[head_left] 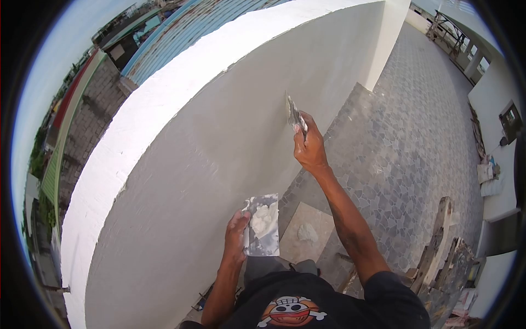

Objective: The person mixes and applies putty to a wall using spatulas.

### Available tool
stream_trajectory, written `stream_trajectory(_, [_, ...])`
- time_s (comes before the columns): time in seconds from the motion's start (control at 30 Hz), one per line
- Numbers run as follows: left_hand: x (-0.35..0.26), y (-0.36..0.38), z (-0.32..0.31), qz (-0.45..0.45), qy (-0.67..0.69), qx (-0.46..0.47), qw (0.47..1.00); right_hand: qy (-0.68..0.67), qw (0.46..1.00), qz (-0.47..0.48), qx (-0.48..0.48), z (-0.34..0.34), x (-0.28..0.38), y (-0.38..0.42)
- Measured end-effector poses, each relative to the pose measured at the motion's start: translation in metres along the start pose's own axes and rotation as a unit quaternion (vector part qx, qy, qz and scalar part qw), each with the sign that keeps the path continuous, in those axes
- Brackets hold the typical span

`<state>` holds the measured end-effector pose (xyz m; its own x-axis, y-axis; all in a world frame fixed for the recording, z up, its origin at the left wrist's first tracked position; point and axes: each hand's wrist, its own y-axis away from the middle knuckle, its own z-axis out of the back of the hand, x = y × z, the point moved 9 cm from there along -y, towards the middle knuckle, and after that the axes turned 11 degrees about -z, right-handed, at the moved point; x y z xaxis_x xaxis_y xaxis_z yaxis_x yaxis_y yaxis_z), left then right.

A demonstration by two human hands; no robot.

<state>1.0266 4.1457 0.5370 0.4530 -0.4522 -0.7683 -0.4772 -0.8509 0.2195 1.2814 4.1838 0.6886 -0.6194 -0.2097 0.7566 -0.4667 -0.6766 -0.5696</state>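
Observation:
My right hand (310, 143) is closed around a putty knife (296, 114), its blade edge against the grey face of the low wall (241, 104). Smears of white paste coat the blade and my fingers. In my left hand (236, 233) is a flat metal plate (268, 241), gripped by its left edge and held near my waist. A lump of white putty (263, 219) lies on that plate. The wall's face looks smooth, with faint trowel marks toward its left part.
A square board (323, 223) with a dab of paste (308, 233) lies on the floor before me. Stone-patterned paving (405, 120) stretches to the right. Weathered timber (438, 241) stands at lower right. Beyond the wall's white top (181, 82) are roofs (170, 41).

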Motion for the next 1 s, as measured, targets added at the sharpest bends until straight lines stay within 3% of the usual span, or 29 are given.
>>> stream_trajectory(0.1, [-0.005, 0.001, -0.009, -0.002, -0.004, 0.001, 1.000, -0.020, 0.995, -0.101, -0.018, 0.014, -0.028, -0.002])
stream_trajectory(0.2, [-0.003, 0.000, -0.007, -0.001, -0.007, 0.003, 1.000, -0.025, 0.995, -0.093, -0.038, 0.007, -0.039, -0.009])
stream_trajectory(0.3, [-0.002, 0.000, -0.004, -0.001, -0.001, 0.005, 1.000, 0.043, 0.997, 0.022, -0.064, -0.014, -0.020, -0.008])
stream_trajectory(0.4, [0.002, 0.002, 0.004, -0.004, 0.003, -0.015, 1.000, 0.080, 0.993, -0.009, -0.088, -0.038, -0.017, 0.003])
stream_trajectory(0.57, [0.006, 0.002, 0.009, -0.003, 0.007, -0.021, 1.000, 0.093, 0.992, 0.074, -0.050, -0.048, 0.002, 0.036])
stream_trajectory(0.67, [0.003, 0.003, 0.007, -0.008, 0.013, -0.028, 0.999, 0.046, 0.998, 0.047, 0.000, -0.024, -0.010, 0.040])
stream_trajectory(0.7, [0.002, 0.004, 0.007, -0.013, 0.015, -0.026, 0.999, 0.023, 0.996, -0.022, -0.080, -0.008, -0.018, 0.036])
stream_trajectory(0.8, [0.001, 0.007, 0.006, -0.019, 0.020, -0.030, 0.999, -0.044, 0.960, -0.270, -0.067, -0.004, -0.080, 0.013])
stream_trajectory(0.9, [0.001, 0.006, 0.006, -0.012, 0.025, -0.037, 0.999, -0.057, 0.938, -0.342, 0.008, -0.016, -0.073, -0.008])
stream_trajectory(1.0, [0.003, 0.006, 0.007, -0.011, 0.032, -0.024, 0.999, -0.028, 0.963, -0.267, -0.019, -0.011, -0.027, -0.018])
